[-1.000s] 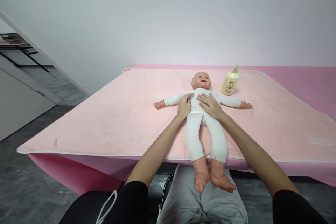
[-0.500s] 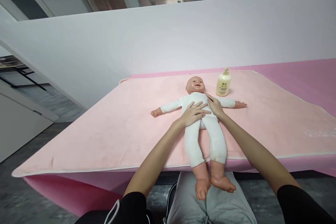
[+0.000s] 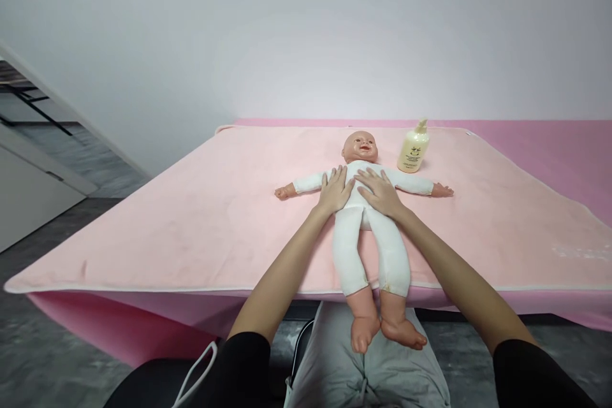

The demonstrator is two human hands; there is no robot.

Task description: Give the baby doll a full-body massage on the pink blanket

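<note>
We've got the doll point(image 3: 354, 203) face-up on the pink towel point(image 3: 239, 217), arms out wide. Our left hand point(image 3: 335, 191) and right hand point(image 3: 382, 194) rest flat on its torso, grip unclenched, fingers apart. 1 pump bottle point(image 3: 413, 152) stands near the doll's head.

Head-worn camera above lap point(image 3: 329, 370), facing forward and down; pink blanket point(image 3: 215, 223) near, white wall point(image 3: 306, 51) beyond.

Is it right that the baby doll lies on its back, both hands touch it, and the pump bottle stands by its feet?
No: in the head view, the pump bottle stands near the head of the baby doll, not its feet.
</note>
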